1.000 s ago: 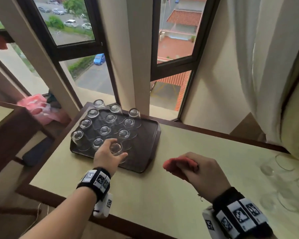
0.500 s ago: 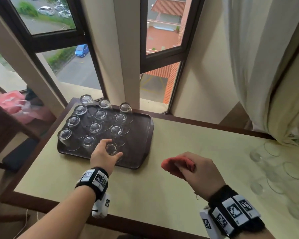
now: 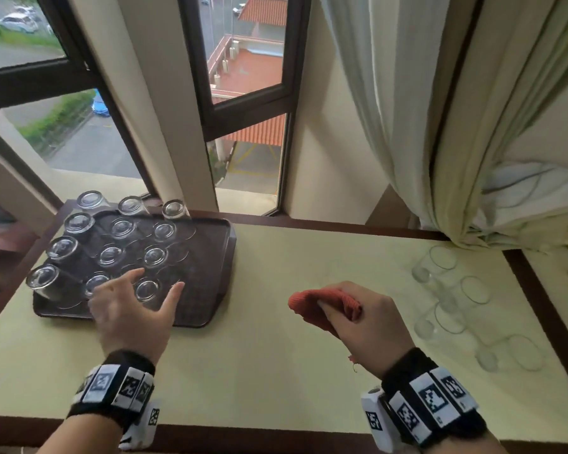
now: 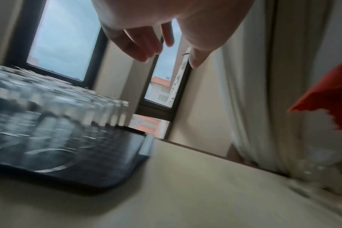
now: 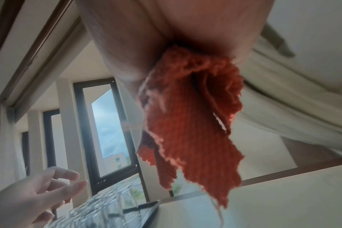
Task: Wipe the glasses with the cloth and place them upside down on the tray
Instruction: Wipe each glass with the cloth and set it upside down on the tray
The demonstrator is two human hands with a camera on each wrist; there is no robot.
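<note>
Since the earlier frame the left hand [image 3: 130, 317] has let go of the nearest upturned glass [image 3: 147, 290] and lifted clear of it; its fingers [image 4: 144, 44] are now spread and hold nothing, above the near edge of the tray [image 3: 210, 276]. That glass stands upside down on the tray, in the near row among the other inverted glasses. The right hand [image 3: 368, 326] grips the bunched red cloth [image 3: 322, 306] in curled fingers, above the table [image 3: 276, 371]. Several upright glasses [image 3: 453, 299] stand on the table at far right.

Clear glossy glasses [image 3: 147, 290] stand on a dark textured tray [image 3: 210, 270]; the red cloth [image 3: 312, 306] looks coarsely knitted.
</note>
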